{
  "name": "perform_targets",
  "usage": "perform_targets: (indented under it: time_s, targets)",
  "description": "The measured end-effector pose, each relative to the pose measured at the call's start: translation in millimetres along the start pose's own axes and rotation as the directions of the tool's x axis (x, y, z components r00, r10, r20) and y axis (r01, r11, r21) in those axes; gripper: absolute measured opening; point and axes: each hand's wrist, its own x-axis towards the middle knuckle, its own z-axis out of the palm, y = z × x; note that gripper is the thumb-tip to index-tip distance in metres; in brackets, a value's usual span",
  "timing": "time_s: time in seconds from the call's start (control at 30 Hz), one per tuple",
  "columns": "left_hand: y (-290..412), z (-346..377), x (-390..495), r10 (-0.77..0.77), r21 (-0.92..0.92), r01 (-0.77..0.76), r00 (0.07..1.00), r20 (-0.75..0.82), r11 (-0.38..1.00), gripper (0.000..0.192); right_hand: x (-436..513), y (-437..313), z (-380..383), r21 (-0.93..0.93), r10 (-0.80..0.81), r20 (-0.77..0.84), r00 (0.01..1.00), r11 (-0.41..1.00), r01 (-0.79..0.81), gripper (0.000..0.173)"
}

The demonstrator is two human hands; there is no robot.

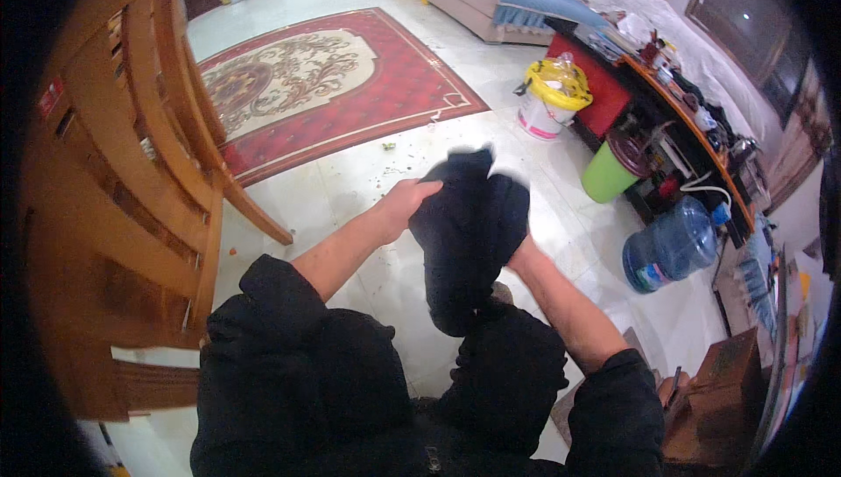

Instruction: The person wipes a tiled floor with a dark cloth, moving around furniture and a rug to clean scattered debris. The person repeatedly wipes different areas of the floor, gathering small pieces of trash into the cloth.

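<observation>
A black cloth item [460, 234], perhaps a folded garment, is held up in front of me above the tiled floor; its exact kind cannot be told. My left hand [406, 206] grips its left side, with the thumb lying over the cloth. At its lower right side is my right hand [522, 252], whose fingers are hidden behind the dark fabric. The cloth's lower end hangs between my black-clad knees, and its upper edge is slightly blurred.
Wooden furniture [131, 214] stands at my left, beside a red patterned rug [407, 89]. To the right are a yellow-lined bucket [552, 106], a green bin [608, 171], a large blue water bottle [670, 247], a cluttered desk [741, 207] and a cardboard box [716, 391]. Small debris [389, 146] dots the floor.
</observation>
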Motion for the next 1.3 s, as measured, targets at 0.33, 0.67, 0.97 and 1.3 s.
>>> perform_targets:
  time_s: [0.33,0.67,0.97,1.3]
  targets:
    - [19.7,-74.8,-40.4,-0.055,0.202,0.155,0.902,-0.427,0.967,0.023,57.8,7.7,-32.3,0.000,0.439,0.293,0.849,0.888,-0.459,0.032]
    - [33.9,-73.6,-37.3,0.038,0.429,0.331,0.753,-0.657,0.840,0.037,96.0,-27.4,-76.2,0.121,0.362,0.212,0.908,0.912,-0.392,0.029]
    - [4.6,-115.2,6.6,0.225,0.785,0.080,0.936,-0.271,0.614,0.041,128.3,-34.8,-105.2,-0.008,0.239,-0.078,0.968,0.971,-0.241,0.030]
    - [13.3,-87.9,-34.8,0.462,0.955,0.171,0.846,-0.268,0.241,0.027,99.3,-59.2,-122.9,-0.104,0.104,-0.116,0.988,0.988,-0.116,0.036]
